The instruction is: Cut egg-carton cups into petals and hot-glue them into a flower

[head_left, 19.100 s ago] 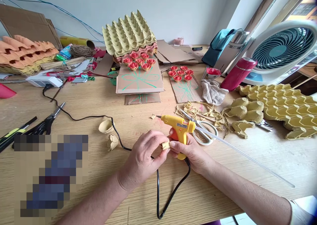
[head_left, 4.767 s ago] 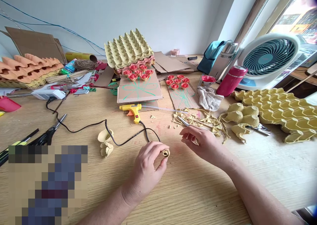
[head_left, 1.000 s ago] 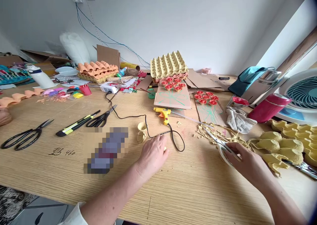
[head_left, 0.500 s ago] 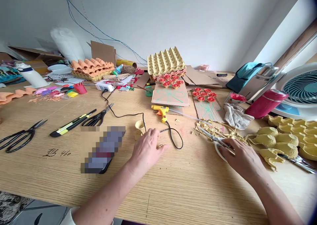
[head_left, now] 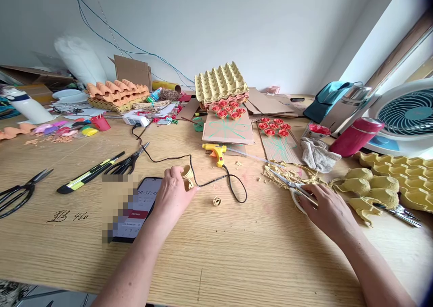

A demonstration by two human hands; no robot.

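Observation:
My left hand (head_left: 176, 187) has its fingers closed around the side of small yellow egg-carton cups (head_left: 187, 171) standing on the table; its fingertips are partly hidden. A small rolled strip of yellow carton (head_left: 217, 201) lies to the right of that hand. On the right, my right hand (head_left: 324, 208) grips white-handled scissors (head_left: 293, 186), whose blades rest by a pile of carton trimmings (head_left: 301, 174). Cut yellow egg-carton pieces (head_left: 368, 185) lie just beyond the right hand. The yellow glue gun (head_left: 215, 151) rests on the table between both hands, its cord looping toward me.
A phone (head_left: 135, 212) lies beside my left forearm. Further left are a utility knife (head_left: 89, 172) and black scissors (head_left: 25, 192). Red carton flowers (head_left: 275, 126) sit on cardboard behind. A pink bottle (head_left: 356, 136) and a fan (head_left: 412, 117) stand at right.
My left hand has moved left from beside the rolled strip to the cups, leaving the strip uncovered on the table. My right hand stays on the scissors. The view has shifted slightly.

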